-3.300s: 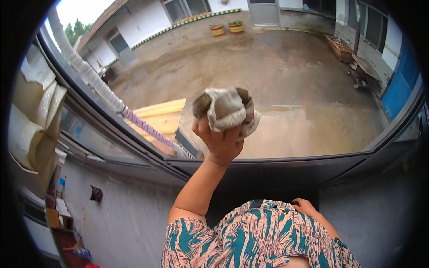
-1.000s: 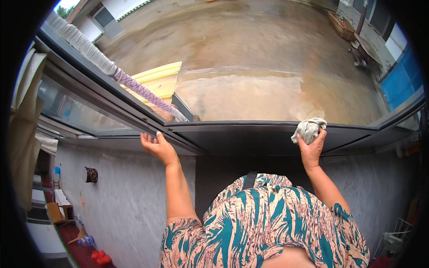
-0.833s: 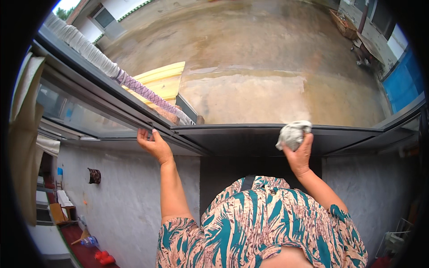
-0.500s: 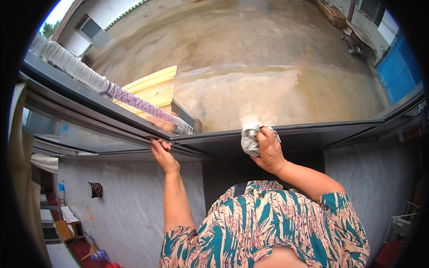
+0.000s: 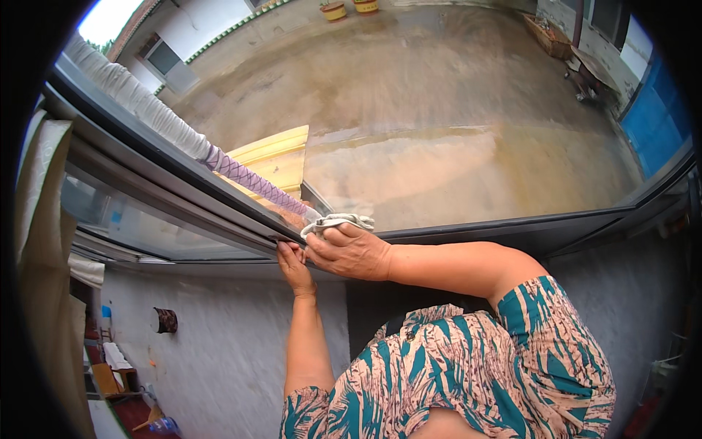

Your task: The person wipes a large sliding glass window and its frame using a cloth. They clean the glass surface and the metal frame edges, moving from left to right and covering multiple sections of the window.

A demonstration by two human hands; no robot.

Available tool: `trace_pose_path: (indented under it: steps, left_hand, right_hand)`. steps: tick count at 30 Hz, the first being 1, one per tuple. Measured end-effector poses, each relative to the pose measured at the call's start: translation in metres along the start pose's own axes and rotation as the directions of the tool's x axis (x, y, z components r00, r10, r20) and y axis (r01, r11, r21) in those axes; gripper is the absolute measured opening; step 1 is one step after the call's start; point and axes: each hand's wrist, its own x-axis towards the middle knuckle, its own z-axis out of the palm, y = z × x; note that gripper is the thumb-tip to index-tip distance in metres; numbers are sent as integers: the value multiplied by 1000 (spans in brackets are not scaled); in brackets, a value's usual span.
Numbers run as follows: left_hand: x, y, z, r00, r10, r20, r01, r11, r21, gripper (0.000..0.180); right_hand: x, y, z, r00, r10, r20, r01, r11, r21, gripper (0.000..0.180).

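My right hand (image 5: 353,252) is closed round a crumpled greyish-white cloth (image 5: 344,219). It presses the cloth against the window glass at the corner where the dark window frame (image 5: 468,226) meets the sliding sash (image 5: 172,212). Just below and to the left, my left hand (image 5: 295,272) has its fingers curled at the end of the sash edge, pinching it. The two hands nearly touch, and the right fingers partly cover the left fingertips.
Through the glass show a wet concrete yard (image 5: 409,88), a yellow corrugated sheet (image 5: 274,157), a wrapped pole (image 5: 248,175) and a blue gate (image 5: 658,113). A beige curtain (image 5: 47,293) hangs at the left. A grey wall (image 5: 241,329) stands below the sill.
My right hand has swept left along the bottom of the glass with the cloth, from mid-pane to beside my left hand. The left hand stays at the sash edge; the view has shifted slightly.
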Motion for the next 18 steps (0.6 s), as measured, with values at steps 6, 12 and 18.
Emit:
trace_pose_path:
  steps: [6, 12, 18]
  left_hand:
    - [2, -26, 1, 990, 126, -61, -121, 990, 69, 40]
    - [-5, -18, 12, 998, 69, -7, -69, 998, -9, 38]
    - [-6, -19, 12, 998, 70, -6, -70, 998, -4, 37]
  right_hand:
    - [53, 28, -22, 983, -79, -166, 81, 997, 3, 37]
    - [78, 57, -57, 945, 28, -326, -28, 1000, 4, 38]
    - [-7, 33, -32, 1000, -31, 4, 31, 999, -35, 29]
